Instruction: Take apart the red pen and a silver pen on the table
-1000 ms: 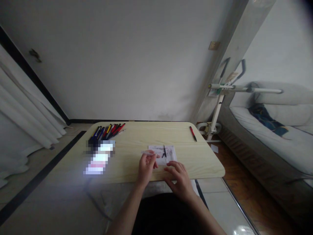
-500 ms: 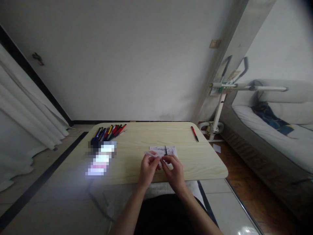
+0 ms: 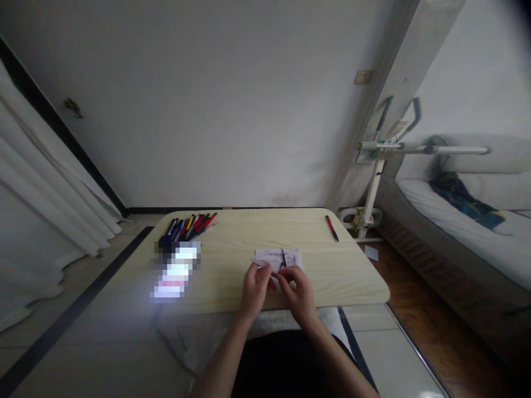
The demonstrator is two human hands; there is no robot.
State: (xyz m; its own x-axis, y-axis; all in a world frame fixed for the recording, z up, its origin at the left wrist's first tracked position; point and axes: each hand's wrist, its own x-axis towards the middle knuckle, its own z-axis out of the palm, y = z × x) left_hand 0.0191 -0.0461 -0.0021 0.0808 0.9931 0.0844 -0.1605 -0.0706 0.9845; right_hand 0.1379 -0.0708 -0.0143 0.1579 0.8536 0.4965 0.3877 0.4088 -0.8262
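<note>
My left hand (image 3: 254, 288) is closed around a thin, pale, see-through stick (image 3: 259, 262) that looks like a pen barrel. One end of it juts out to the upper left of the fingers. My right hand (image 3: 297, 293) pinches at the other end, with its fingertips close against those of the left hand; what exactly lies between them is too small to make out. Just beyond the fingers a marked sheet of paper (image 3: 293, 256) rests on the table. Thin black pieces (image 3: 284, 257) lie on that paper, partly hidden by my right hand.
On the wooden table (image 3: 249, 232), a bunch of pens (image 3: 186, 226) lies at the far left. A glowing, blurred-out screen (image 3: 176, 271) sits in front of them. One red and black pen (image 3: 332, 228) lies far right. Beyond the table's right side stands white exercise equipment (image 3: 373, 188).
The whole view has shifted slightly. Both hands remain together in front of the paper, and the pale stick now shows at a slightly different angle.
</note>
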